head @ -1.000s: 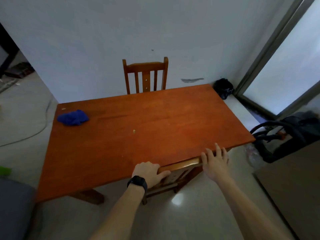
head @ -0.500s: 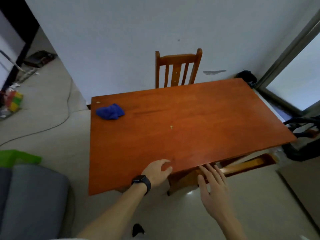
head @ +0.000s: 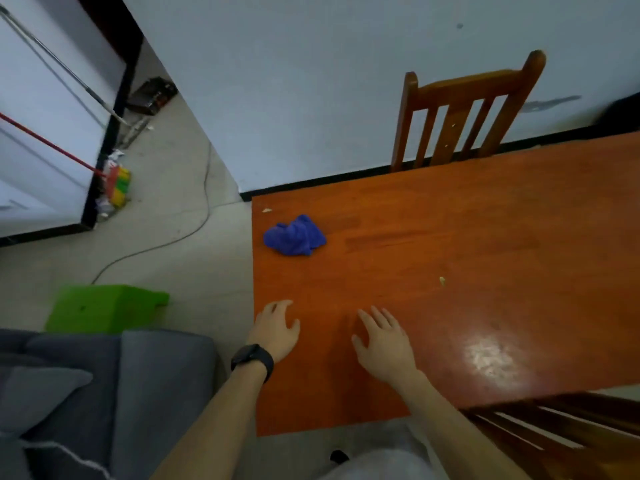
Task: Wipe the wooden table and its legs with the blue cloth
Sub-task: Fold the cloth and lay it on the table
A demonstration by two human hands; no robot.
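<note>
A crumpled blue cloth (head: 295, 235) lies on the reddish wooden table (head: 485, 258), near its far left corner. My left hand (head: 276, 328), with a black watch at the wrist, hovers open at the table's left edge, a short way in front of the cloth. My right hand (head: 384, 342) is spread open over the tabletop beside it, fingers pointing toward the cloth. Neither hand touches the cloth. Small crumbs (head: 442, 280) dot the surface. The table's legs are hidden.
A wooden chair (head: 464, 112) stands at the table's far side against the wall. Another chair's back (head: 561, 431) shows at the lower right. A grey sofa (head: 104, 396) and green stool (head: 104, 306) sit left; a cable (head: 194, 223) and broom (head: 116, 181) are on the floor.
Both hands left the near chair's backrest and came over the tabletop. The view swung left, so the cloth now lies closer in front of the hands.
</note>
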